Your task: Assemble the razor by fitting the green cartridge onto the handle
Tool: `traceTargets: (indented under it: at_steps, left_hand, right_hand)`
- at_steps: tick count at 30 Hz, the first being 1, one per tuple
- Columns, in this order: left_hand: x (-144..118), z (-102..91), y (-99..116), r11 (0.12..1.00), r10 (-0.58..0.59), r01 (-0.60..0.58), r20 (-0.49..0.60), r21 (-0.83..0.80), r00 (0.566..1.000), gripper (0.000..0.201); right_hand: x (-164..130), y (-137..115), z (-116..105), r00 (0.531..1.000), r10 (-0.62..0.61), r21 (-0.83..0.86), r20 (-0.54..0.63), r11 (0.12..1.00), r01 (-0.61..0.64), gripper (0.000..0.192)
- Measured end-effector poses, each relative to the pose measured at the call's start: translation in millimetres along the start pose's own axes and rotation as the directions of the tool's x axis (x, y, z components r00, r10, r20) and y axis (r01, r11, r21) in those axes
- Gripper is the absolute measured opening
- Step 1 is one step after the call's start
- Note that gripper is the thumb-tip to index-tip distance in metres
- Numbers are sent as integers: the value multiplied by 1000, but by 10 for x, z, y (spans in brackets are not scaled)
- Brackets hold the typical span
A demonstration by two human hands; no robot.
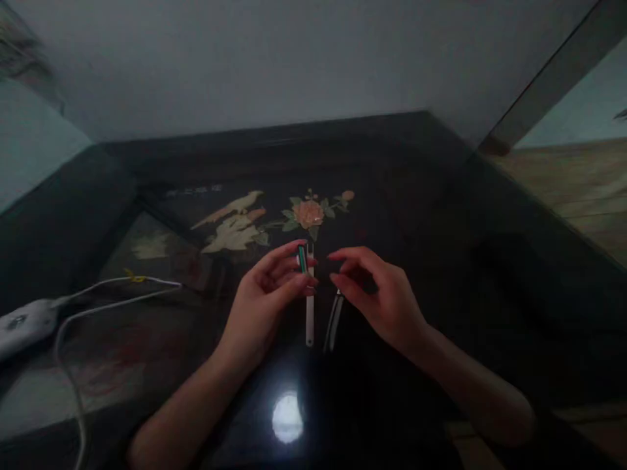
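Between the thumb and fingers of my left hand is a small narrow piece with a green stripe and dark and pale edges, held tilted; its exact kind is unclear. Just behind and below it, a slim white handle with a small hole at its near end lies on the dark tabletop. My right hand hovers to the right, thumb and forefinger apart with nothing visible between them. Beneath its thumb lies a thin, curved black-and-silver tool, its upper end partly hidden.
The glossy dark table carries a flower and bird picture and reflects a bright lamp. At left is a white power strip with a white cable and a yellow tie. A pale wall stands behind.
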State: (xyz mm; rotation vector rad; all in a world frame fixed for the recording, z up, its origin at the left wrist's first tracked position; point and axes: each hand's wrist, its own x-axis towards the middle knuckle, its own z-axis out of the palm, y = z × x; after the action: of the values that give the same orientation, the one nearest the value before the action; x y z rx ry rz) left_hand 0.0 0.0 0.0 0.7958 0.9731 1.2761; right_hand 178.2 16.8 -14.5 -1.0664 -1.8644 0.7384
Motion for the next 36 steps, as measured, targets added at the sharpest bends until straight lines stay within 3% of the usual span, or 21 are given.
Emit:
traceTargets:
  at_steps: [3,5,8,11,17,23,24,25,26,28,32,36]
  left_hand:
    - [11,16,12,997,71,-71,-31,-10,997,37]
    - [10,19,13,994,113,-113,-31,-6,993,37]
    - [-4,6,-2,986,166,-166,-3,17,986,36]
    - [-17,-20,-32,974,218,-219,21,59,976,37]
    - [-26,-29,-61,956,248,-250,32,152,968,42]
    - [-48,-9,-31,965,206,-211,48,154,977,46]
    - [-50,-10,-26,970,197,-203,53,132,979,45]
    - [-51,-12,-21,976,184,-189,57,110,981,44]
    - [-52,-14,-17,981,166,-171,64,88,984,44]
    - [-52,-20,-17,991,125,-130,103,38,987,44]
    - [-53,-28,-44,997,72,-61,233,-54,970,42]
    - [-59,-33,-72,995,73,-55,249,-79,966,42]
  right_hand:
    - [26,-62,151,976,72,-276,208,961,-12,15]
    - [44,-102,278,931,164,-514,325,857,29,17]
    - [71,-156,474,920,214,-610,328,792,33,25]
    - [101,-201,604,920,237,-641,312,767,19,19]
    - [180,-203,606,917,294,-622,269,780,-67,22]
    - [321,-83,207,924,281,-399,260,902,-163,31]
    - [337,-62,103,931,264,-316,251,932,-179,34]
    - [345,-41,-5,942,261,-77,209,965,-250,38]
    - [344,-19,-111,943,269,134,194,945,-297,43]
    - [310,28,-303,949,259,361,181,880,-309,47]
    - [153,109,-512,939,272,485,213,805,-343,27]
    - [-4,83,-536,932,302,539,198,761,-361,25]
